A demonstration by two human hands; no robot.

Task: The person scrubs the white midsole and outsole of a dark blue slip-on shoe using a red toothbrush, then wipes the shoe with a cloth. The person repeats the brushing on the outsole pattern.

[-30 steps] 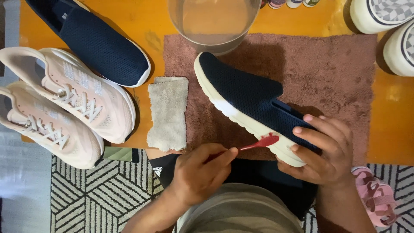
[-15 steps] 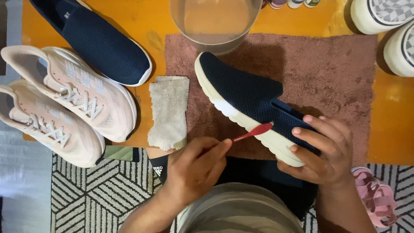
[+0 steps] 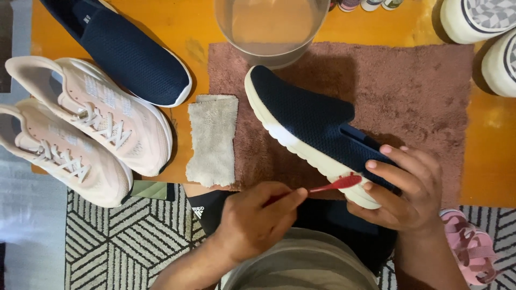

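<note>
A navy mesh slip-on shoe with a white sole lies on its side on a brown towel. My right hand grips its heel end, fingers over the collar. My left hand holds a red toothbrush, whose head touches the white sole near the heel, just left of my right fingers.
A clear bowl of water stands behind the shoe. A beige cloth lies left of the towel on the orange table. The second navy shoe and two pink sneakers lie at left. White checkered shoes sit at the back right.
The toothbrush head has slid down and right along the white sole toward the heel, after being further up the sole half a second ago. My right hand keeps its grip.
</note>
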